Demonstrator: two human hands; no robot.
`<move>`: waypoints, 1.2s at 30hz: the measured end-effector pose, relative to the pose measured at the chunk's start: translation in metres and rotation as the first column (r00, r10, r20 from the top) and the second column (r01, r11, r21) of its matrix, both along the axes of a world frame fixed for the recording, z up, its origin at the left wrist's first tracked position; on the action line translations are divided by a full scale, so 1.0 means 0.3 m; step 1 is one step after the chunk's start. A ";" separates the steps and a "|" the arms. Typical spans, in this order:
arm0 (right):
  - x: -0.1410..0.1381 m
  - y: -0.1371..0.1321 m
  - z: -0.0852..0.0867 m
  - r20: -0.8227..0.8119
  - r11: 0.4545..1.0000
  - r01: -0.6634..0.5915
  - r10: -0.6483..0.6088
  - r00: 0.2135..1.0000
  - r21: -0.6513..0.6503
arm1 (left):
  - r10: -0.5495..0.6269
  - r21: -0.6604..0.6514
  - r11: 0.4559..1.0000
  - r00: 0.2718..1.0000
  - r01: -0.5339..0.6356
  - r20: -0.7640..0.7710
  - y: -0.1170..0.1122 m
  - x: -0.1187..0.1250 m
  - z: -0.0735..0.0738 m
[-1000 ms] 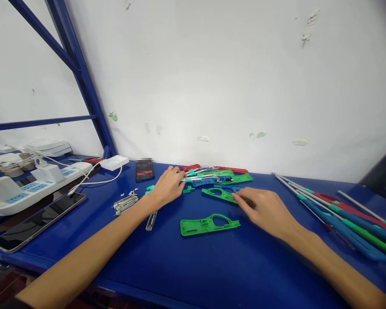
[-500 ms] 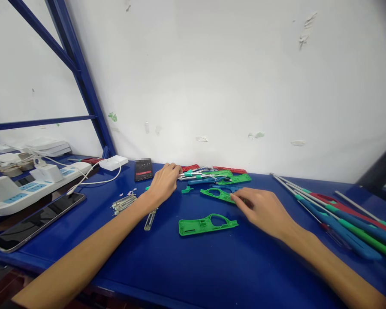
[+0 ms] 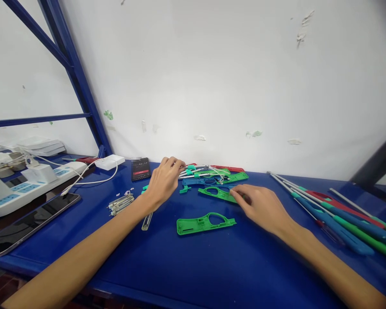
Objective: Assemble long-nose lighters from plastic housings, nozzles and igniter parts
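My left hand [image 3: 166, 180] is at the left end of a pile of metal lighter rods with teal pieces [image 3: 196, 174]. Its fingers are pinched together, and what lies between them is hidden. My right hand [image 3: 263, 206] pinches the right end of a green lighter half-shell [image 3: 212, 193] with an oval opening, which lies on the table. Nearer to me rests another green half-shell [image 3: 193, 225], its inner side up. A small teal trigger piece [image 3: 185, 189] lies between the hands. Behind it is a blue half-shell [image 3: 193, 182].
Long-nosed lighters [image 3: 337, 219] lie in a bunch at the right. Small clear-bodied parts [image 3: 121, 204] and a dark phone [image 3: 140, 169] are left of my hand. Further left are a power strip [image 3: 6, 201] with cables and a larger phone [image 3: 35, 223]. A wall stands behind the blue table [image 3: 212, 274].
My left hand has risen slightly at the pile; the rods and teal pieces there have shifted, showing more of the blue half-shell. My right hand stays on the green half-shell. The view has shifted slightly.
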State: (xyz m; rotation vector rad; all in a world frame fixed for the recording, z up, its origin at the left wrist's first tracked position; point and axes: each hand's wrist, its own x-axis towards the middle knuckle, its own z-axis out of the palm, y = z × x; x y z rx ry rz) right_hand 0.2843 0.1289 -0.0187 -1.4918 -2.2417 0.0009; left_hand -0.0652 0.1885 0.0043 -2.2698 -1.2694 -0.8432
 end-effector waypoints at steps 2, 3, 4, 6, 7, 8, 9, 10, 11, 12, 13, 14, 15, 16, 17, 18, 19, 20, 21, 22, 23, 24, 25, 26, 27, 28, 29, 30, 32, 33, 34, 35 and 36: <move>0.003 0.001 0.003 -0.043 0.999 0.036 -0.036 0.998 0.000 | -0.047 0.042 0.998 0.999 0.047 0.003 -0.001 0.004 -0.005; 0.004 0.000 0.005 -0.069 0.998 0.058 -0.058 0.996 0.001 | -0.072 0.063 0.995 0.997 0.072 0.002 -0.003 0.006 -0.007; 0.006 -0.002 0.007 -0.097 0.997 0.080 -0.079 0.992 0.004 | -0.098 0.083 0.992 0.995 0.098 -0.001 -0.004 0.008 -0.009; 0.007 -0.008 0.013 -0.160 0.993 0.117 -0.112 0.981 0.024 | -0.152 0.124 0.980 0.988 0.152 -0.010 -0.008 0.012 -0.014; 0.006 -0.012 0.017 -0.193 0.991 0.129 -0.119 0.974 0.040 | -0.181 0.144 0.973 0.983 0.181 -0.017 -0.010 0.015 -0.017; 0.005 -0.016 0.022 -0.224 0.989 0.137 -0.120 0.967 0.060 | -0.209 0.162 0.964 0.977 0.211 -0.027 -0.012 0.017 -0.020; 0.003 -0.020 0.027 -0.252 0.987 0.137 -0.113 0.961 0.081 | -0.238 0.180 0.954 0.971 0.241 -0.038 -0.015 0.020 -0.023; 0.001 -0.025 0.033 -0.273 0.987 0.128 -0.096 0.957 0.101 | -0.265 0.197 0.942 0.963 0.270 -0.050 -0.018 0.024 -0.025; -0.003 -0.031 0.039 -0.287 0.987 0.108 -0.069 0.955 0.120 | -0.290 0.214 0.931 0.955 0.297 -0.063 -0.023 0.028 -0.027; -0.007 -0.037 0.046 -0.294 0.987 0.078 -0.035 0.955 0.137 | -0.313 0.230 0.918 0.947 0.322 -0.075 -0.028 0.032 -0.028; -0.012 -0.044 0.052 -0.295 0.988 0.041 0.005 0.955 0.152 | -0.332 0.246 0.907 0.939 0.343 -0.085 -0.034 0.037 -0.028; -0.017 -0.051 0.058 -0.291 0.986 -0.002 0.050 0.955 0.164 | -0.349 0.261 0.895 0.933 0.361 -0.093 -0.041 0.041 -0.027; -0.024 -0.059 0.064 -0.283 0.983 -0.047 0.096 0.954 0.175 | -0.363 0.275 0.885 0.927 0.376 -0.100 -0.048 0.046 -0.025; -0.031 -0.067 0.068 -0.274 0.979 -0.090 0.139 0.952 0.184 | -0.375 0.289 0.875 0.921 0.389 -0.106 -0.056 0.050 -0.024; -0.039 -0.075 0.070 -0.265 0.973 -0.130 0.178 0.948 0.190 | -0.385 0.300 0.866 0.916 0.400 -0.110 -0.064 0.055 -0.022; -0.047 -0.081 0.072 -0.257 0.967 -0.165 0.212 0.943 0.195 | -0.394 0.311 0.858 0.912 0.409 -0.113 -0.071 0.058 -0.020; -0.055 -0.086 0.072 -0.252 0.961 -0.191 0.239 0.938 0.199 | -0.401 0.321 0.851 0.909 0.416 -0.115 -0.078 0.062 -0.018; -0.062 -0.090 0.071 -0.249 0.956 -0.210 0.259 0.933 0.204 | -0.406 0.328 0.846 0.906 0.421 -0.115 -0.083 0.065 -0.016; -0.067 -0.092 0.069 -0.250 0.953 -0.222 0.271 0.930 0.207 | -0.411 0.334 0.841 0.904 0.425 -0.115 -0.087 0.068 -0.015; -0.071 -0.092 0.067 -0.253 0.951 -0.227 0.277 0.927 0.208 | -0.414 0.339 0.838 0.903 0.428 -0.114 -0.090 0.070 -0.015; -0.073 -0.091 0.065 -0.258 0.952 -0.228 0.277 0.926 0.206 | -0.417 0.342 0.836 0.902 0.429 -0.113 -0.091 0.073 -0.014; -0.074 -0.089 0.063 -0.264 0.954 -0.224 0.273 0.925 0.200 | -0.419 0.344 0.835 0.901 0.430 -0.110 -0.092 0.076 -0.014; -0.073 -0.087 0.062 -0.270 0.957 -0.219 0.265 0.926 0.190 | -0.421 0.347 0.833 0.901 0.430 -0.106 -0.092 0.080 -0.015; -0.072 -0.086 0.061 -0.276 0.961 -0.212 0.256 0.927 0.178 | -0.423 0.349 0.832 0.900 0.431 -0.101 -0.093 0.084 -0.015; -0.070 -0.085 0.061 -0.281 0.965 -0.206 0.245 0.928 0.161 | -0.426 0.351 0.831 0.900 0.431 -0.096 -0.094 0.087 -0.016; -0.068 -0.085 0.061 -0.286 0.969 -0.201 0.236 0.929 0.145 | -0.428 0.351 0.831 0.899 0.431 -0.089 -0.096 0.091 -0.016; -0.067 -0.086 0.062 -0.291 0.972 -0.199 0.228 0.929 0.129 | -0.431 0.350 0.832 0.899 0.431 -0.084 -0.100 0.095 -0.016; -0.066 -0.087 0.064 -0.295 0.974 -0.198 0.223 0.929 0.114 | -0.434 0.347 0.832 0.898 0.433 -0.079 -0.105 0.098 -0.016; -0.068 -0.089 0.067 -0.305 0.975 -0.202 0.221 0.926 0.090 | -0.442 0.335 0.833 0.894 0.440 -0.074 -0.119 0.104 -0.014; -0.070 -0.091 0.068 -0.310 0.975 -0.207 0.223 0.924 0.083 | -0.449 0.330 0.832 0.890 0.447 -0.074 -0.126 0.107 -0.013; -0.073 -0.092 0.069 -0.315 0.974 -0.214 0.227 0.922 0.077 | -0.456 0.324 0.830 0.887 0.453 -0.072 -0.134 0.110 -0.012; -0.076 -0.093 0.069 -0.319 0.973 -0.220 0.232 0.919 0.073 | -0.464 0.319 0.828 0.883 0.460 -0.070 -0.141 0.114 -0.011; -0.079 -0.093 0.069 -0.322 0.971 -0.226 0.237 0.916 0.071 | -0.472 0.315 0.826 0.879 0.467 -0.066 -0.146 0.118 -0.011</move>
